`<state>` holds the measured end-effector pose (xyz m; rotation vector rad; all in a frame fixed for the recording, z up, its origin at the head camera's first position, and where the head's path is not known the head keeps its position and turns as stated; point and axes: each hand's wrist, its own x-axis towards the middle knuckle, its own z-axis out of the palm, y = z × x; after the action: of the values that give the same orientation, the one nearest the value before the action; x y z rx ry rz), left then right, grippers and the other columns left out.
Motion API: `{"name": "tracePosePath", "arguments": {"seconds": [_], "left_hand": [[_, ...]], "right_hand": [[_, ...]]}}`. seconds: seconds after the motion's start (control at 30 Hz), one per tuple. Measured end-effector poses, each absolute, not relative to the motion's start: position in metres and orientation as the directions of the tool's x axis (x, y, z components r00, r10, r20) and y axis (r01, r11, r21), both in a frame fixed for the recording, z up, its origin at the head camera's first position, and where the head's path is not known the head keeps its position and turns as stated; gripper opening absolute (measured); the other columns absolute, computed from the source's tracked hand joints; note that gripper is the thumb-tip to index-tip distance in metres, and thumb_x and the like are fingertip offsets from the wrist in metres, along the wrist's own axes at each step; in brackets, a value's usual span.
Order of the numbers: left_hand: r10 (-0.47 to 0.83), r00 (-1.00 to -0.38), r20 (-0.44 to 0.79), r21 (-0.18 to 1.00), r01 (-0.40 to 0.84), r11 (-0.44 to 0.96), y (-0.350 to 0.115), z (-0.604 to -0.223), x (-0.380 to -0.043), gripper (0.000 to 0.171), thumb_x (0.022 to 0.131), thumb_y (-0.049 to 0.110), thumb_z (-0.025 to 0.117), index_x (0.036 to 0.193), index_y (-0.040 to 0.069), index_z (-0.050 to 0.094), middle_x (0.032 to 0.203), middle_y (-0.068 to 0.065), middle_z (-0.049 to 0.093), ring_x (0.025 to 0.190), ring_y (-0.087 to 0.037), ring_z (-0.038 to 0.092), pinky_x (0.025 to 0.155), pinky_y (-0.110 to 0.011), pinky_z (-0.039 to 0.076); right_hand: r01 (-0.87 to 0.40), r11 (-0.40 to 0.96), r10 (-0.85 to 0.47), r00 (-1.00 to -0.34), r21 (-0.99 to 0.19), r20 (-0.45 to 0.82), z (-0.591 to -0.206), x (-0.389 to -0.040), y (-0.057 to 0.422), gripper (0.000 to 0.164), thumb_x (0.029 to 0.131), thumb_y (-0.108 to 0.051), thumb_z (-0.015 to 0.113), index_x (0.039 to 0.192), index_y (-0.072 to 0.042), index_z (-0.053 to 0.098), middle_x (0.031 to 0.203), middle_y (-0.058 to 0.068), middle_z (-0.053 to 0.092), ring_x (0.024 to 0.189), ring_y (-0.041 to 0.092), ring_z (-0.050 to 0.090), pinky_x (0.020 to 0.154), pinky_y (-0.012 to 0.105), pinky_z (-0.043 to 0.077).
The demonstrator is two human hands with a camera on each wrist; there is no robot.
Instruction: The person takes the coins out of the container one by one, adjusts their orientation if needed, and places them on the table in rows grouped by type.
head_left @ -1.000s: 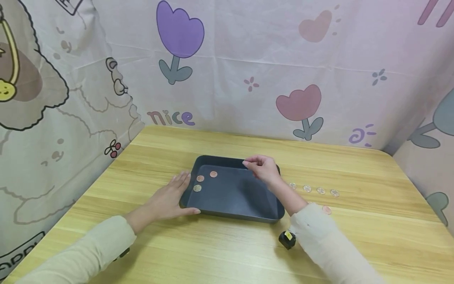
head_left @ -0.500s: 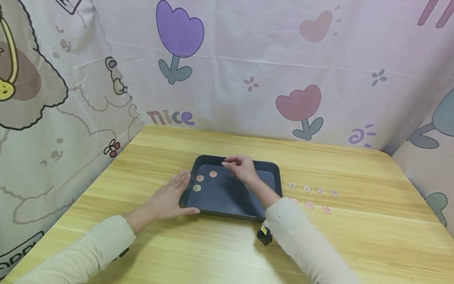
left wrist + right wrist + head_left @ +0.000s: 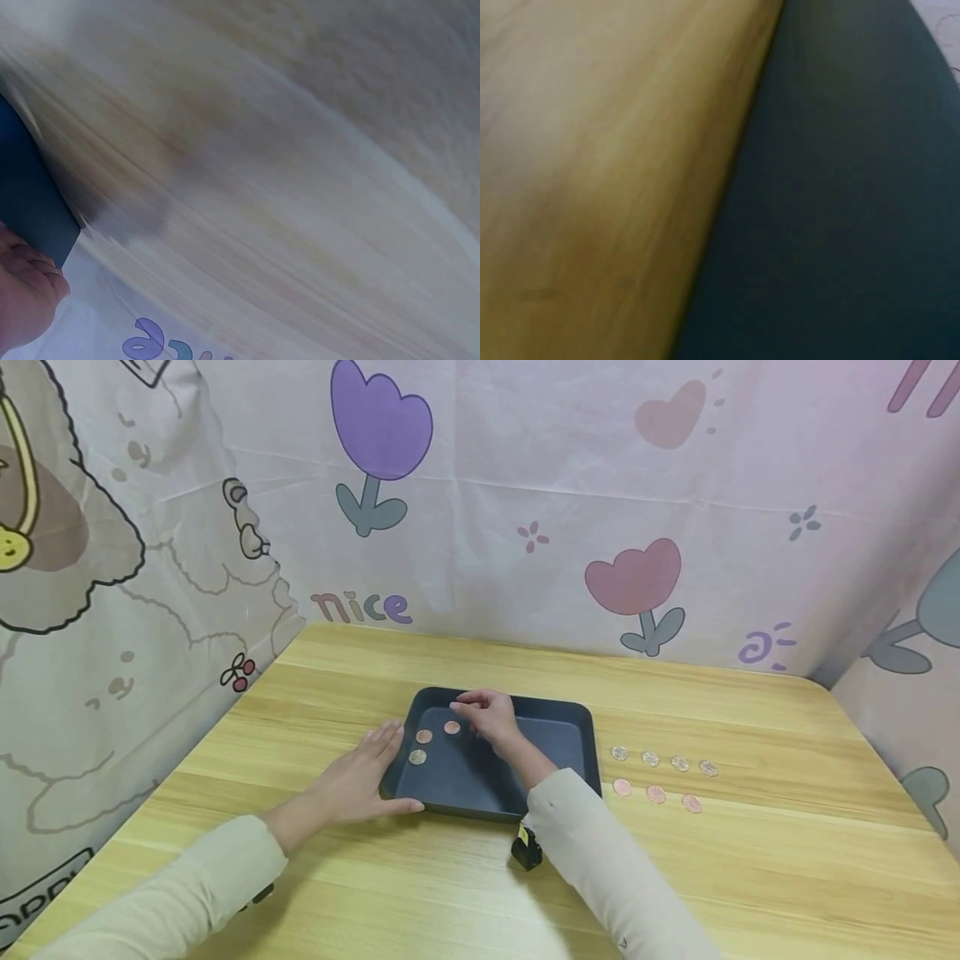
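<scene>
A dark shallow baking tray (image 3: 495,814) lies on the wooden table. My left hand (image 3: 356,781) rests along its left side, fingers straight and thumb by the front left corner. In the left wrist view, fingers (image 3: 30,285) show beside the tray's dark wall (image 3: 34,195). Inside the tray lie two copper coins (image 3: 452,727) and a yellowish coin (image 3: 417,757). Over the tray's back left part is my right hand (image 3: 489,717), thumb and forefinger together in a pinch, apparently on a coin that the fingertips hide. The right wrist view shows mainly the tray's dark wall (image 3: 832,187).
Right of the tray lie a row of several silver coins (image 3: 650,759) and a row of copper coins (image 3: 656,794). A black wrist camera (image 3: 527,849) hangs under the right sleeve, near the tray's front edge. Patterned cloth (image 3: 480,527) stands behind the table.
My right hand has moved left across the tray, from its back right side to near the coins inside, still pinching. The copper row at right has come into view. My left hand has stayed put.
</scene>
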<state>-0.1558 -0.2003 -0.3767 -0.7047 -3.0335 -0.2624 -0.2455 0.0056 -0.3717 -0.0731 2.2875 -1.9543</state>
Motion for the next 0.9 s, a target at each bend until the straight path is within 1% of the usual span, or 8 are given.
{"name": "tracePosePath", "arguments": {"seconds": [0.13,0.23,0.4,0.57,0.67,0.77,0.83,0.9], "left_hand": [[0.435,-0.898,0.056,0.165,0.438,0.883,-0.2,-0.377,-0.155,0.111,0.072,0.073,0.057,0.144,-0.006,0.024,0.152,-0.023,0.022,0.141,-0.038,0.02,0.112,-0.049,0.028],[0.433,-0.9,0.053,0.165,0.436,0.885,-0.199,-0.377,-0.155,0.111,0.072,0.072,0.057,0.144,-0.006,0.024,0.152,-0.023,0.022,0.141,-0.038,0.02,0.112,-0.05,0.029],[0.434,-0.9,0.051,0.162,0.436,0.885,-0.2,-0.376,-0.155,0.112,0.072,0.074,0.056,0.144,-0.006,0.023,0.152,-0.022,0.021,0.141,-0.037,0.019,0.114,-0.048,0.026],[0.432,-0.901,0.039,0.167,0.432,0.886,-0.2,-0.376,-0.156,0.114,0.072,0.075,0.054,0.145,-0.005,0.02,0.153,-0.021,0.019,0.142,-0.036,0.018,0.114,-0.047,0.025],[0.426,-0.904,0.043,0.178,0.427,0.887,-0.2,-0.376,-0.156,0.113,0.072,0.074,0.055,0.145,-0.005,0.02,0.153,-0.021,0.019,0.142,-0.036,0.018,0.113,-0.048,0.026],[0.427,-0.903,0.047,0.184,0.428,0.885,-0.201,-0.375,-0.156,0.112,0.072,0.073,0.057,0.145,-0.005,0.022,0.153,-0.021,0.02,0.141,-0.037,0.019,0.113,-0.048,0.027],[0.429,-0.902,0.045,0.184,0.43,0.884,-0.2,-0.375,-0.156,0.112,0.072,0.073,0.056,0.144,-0.006,0.022,0.153,-0.021,0.02,0.141,-0.037,0.019,0.113,-0.049,0.027],[0.428,-0.903,0.04,0.183,0.428,0.885,-0.2,-0.376,-0.156,0.112,0.072,0.073,0.056,0.144,-0.006,0.022,0.153,-0.021,0.02,0.141,-0.037,0.019,0.113,-0.049,0.027]], "right_hand": [[0.092,0.164,-0.119,-0.987,-0.982,-0.112,-0.375,-0.247,0.002,0.024,0.083,-0.013,0.069,0.103,0.001,0.068,0.057,-0.003,0.048,0.044,0.007,0.037,0.044,0.02,0.033],[0.114,0.182,-0.118,-0.984,-0.977,-0.137,-0.378,-0.248,-0.001,0.025,0.083,-0.014,0.069,0.103,0.001,0.068,0.058,-0.004,0.048,0.045,0.007,0.036,0.044,0.02,0.033],[0.153,0.228,-0.131,-0.974,-0.962,-0.186,-0.381,-0.25,-0.005,0.025,0.084,-0.013,0.068,0.105,0.001,0.067,0.064,-0.003,0.053,0.046,0.008,0.036,0.044,0.021,0.035],[0.18,0.282,-0.118,-0.968,-0.942,-0.22,-0.384,-0.253,-0.006,0.025,0.083,-0.01,0.068,0.104,0.001,0.067,0.075,0.003,0.062,0.043,0.008,0.036,0.043,0.02,0.034],[0.18,0.316,-0.118,-0.967,-0.932,-0.227,-0.386,-0.255,-0.007,0.025,0.081,-0.009,0.07,0.104,0.0,0.068,0.077,0.004,0.064,0.042,0.008,0.035,0.042,0.02,0.034],[0.172,0.355,-0.114,-0.968,-0.919,-0.225,-0.388,-0.256,-0.007,0.025,0.08,-0.009,0.072,0.103,-0.001,0.068,0.07,0.001,0.061,0.043,0.008,0.036,0.042,0.021,0.034],[0.147,0.395,-0.112,-0.972,-0.907,-0.207,-0.389,-0.256,-0.007,0.025,0.079,-0.01,0.073,0.101,-0.001,0.069,0.07,0.001,0.059,0.047,0.009,0.04,0.044,0.02,0.035],[0.116,0.437,-0.113,-0.977,-0.892,-0.183,-0.39,-0.256,-0.007,0.024,0.079,-0.012,0.073,0.1,-0.001,0.069,0.074,0.003,0.06,0.053,0.01,0.045,0.047,0.02,0.039]]}}
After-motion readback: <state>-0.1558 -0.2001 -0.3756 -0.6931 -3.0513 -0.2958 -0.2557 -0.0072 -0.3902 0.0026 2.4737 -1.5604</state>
